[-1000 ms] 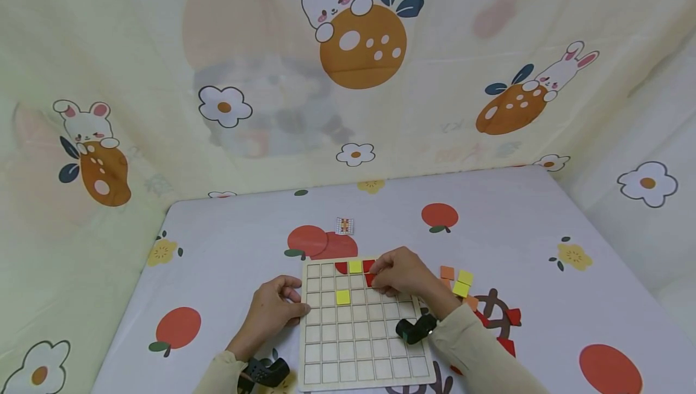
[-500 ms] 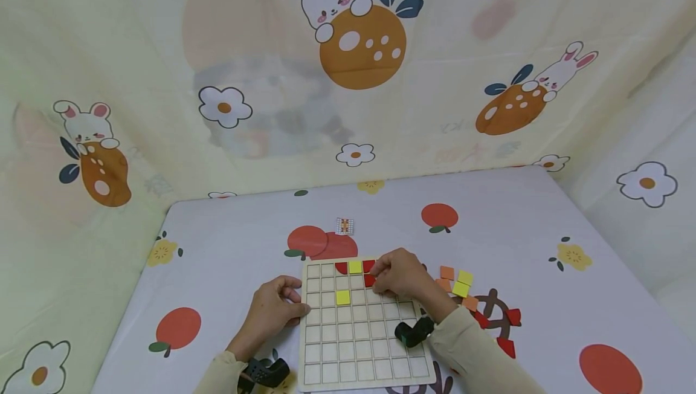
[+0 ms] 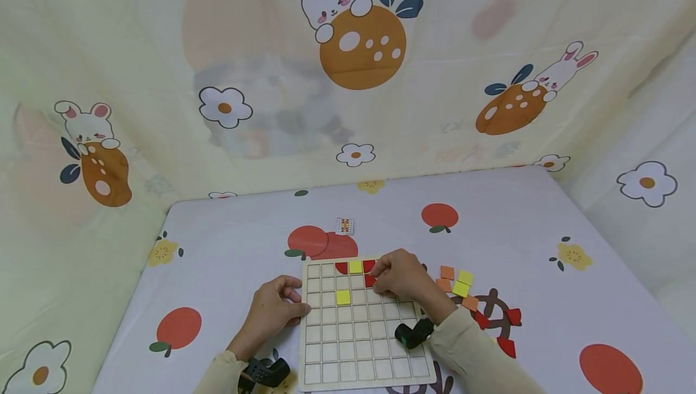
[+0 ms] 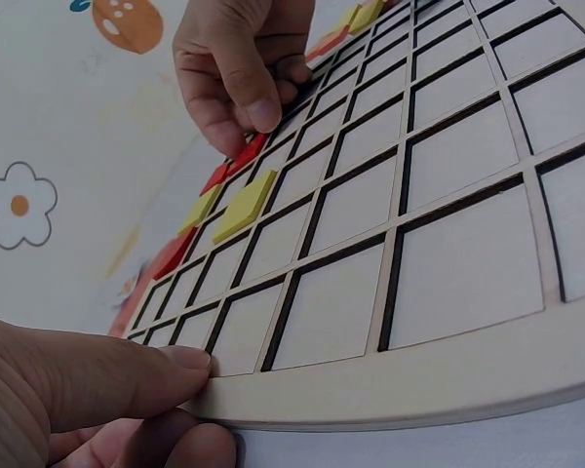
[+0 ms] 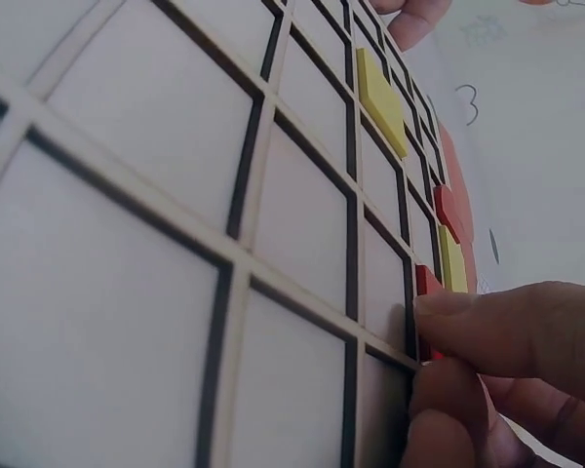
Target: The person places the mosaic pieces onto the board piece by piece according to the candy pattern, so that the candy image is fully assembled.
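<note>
A wooden grid board [image 3: 348, 376] lies on the table, tilted very slightly in the head view. My left hand [image 3: 274, 304] holds its left edge, thumb on top of the frame and fingers curled below, as the left wrist view shows. At the board's far side, the thumb and fingers of my right hand [image 3: 402, 274] pinch a red tile [image 3: 370, 280] in the second row. Top-row cells carry a yellow tile [image 3: 355, 267] between a red rounded piece [image 3: 341, 268] and another red piece [image 3: 368, 265]. A second yellow tile [image 3: 343, 297] sits in the third row.
Right of the board lie loose orange tiles [image 3: 447, 272], yellow tiles [image 3: 461, 289] and red pieces [image 3: 506, 347], partly behind the right forearm. A small card with a printed grid pattern [image 3: 345, 226] lies beyond the board. A patterned curtain [image 3: 261, 140] hangs behind the table.
My right hand has shifted very slightly at the red tile, showing a little more of it. The left hand and board have stayed put.
</note>
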The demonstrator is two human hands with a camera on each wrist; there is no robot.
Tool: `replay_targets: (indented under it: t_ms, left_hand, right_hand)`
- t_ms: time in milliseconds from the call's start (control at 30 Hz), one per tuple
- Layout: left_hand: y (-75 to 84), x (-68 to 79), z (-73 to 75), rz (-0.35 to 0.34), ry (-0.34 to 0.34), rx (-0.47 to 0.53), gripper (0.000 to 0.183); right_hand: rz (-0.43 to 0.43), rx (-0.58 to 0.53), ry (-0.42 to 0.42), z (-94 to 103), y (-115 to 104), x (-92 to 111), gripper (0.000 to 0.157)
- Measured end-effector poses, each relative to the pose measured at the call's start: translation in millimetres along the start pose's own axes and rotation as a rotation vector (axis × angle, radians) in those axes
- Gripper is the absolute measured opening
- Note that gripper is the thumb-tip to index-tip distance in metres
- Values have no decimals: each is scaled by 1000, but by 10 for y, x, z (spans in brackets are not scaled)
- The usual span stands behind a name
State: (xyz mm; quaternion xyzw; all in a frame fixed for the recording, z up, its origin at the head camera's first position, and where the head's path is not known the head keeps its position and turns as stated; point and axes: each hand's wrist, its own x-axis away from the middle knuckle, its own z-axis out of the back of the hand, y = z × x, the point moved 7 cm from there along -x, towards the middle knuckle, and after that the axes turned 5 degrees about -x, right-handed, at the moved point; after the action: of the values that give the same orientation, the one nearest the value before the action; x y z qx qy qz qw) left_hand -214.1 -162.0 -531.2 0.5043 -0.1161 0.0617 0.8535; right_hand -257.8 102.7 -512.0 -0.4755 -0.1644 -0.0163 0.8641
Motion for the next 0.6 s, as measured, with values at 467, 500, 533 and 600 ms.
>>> replay_targets:
  t_ms: [467, 500, 533, 600]
  left_hand:
    - [11, -6, -23, 11, -12, 3, 45]
    - [10, -6, -21, 11, -11, 1, 45]
    - [9, -4, -18, 14, -9, -2, 45]
    - [9, 4, -4, 14, -6, -9, 46]
  right_hand:
    - [103, 45, 97, 505, 77, 365, 26]
    - [99, 48, 106, 601, 121, 414, 27]
    - [89, 54, 117, 696, 175, 460, 29]
    - [66, 81, 134, 892, 306, 547, 32]
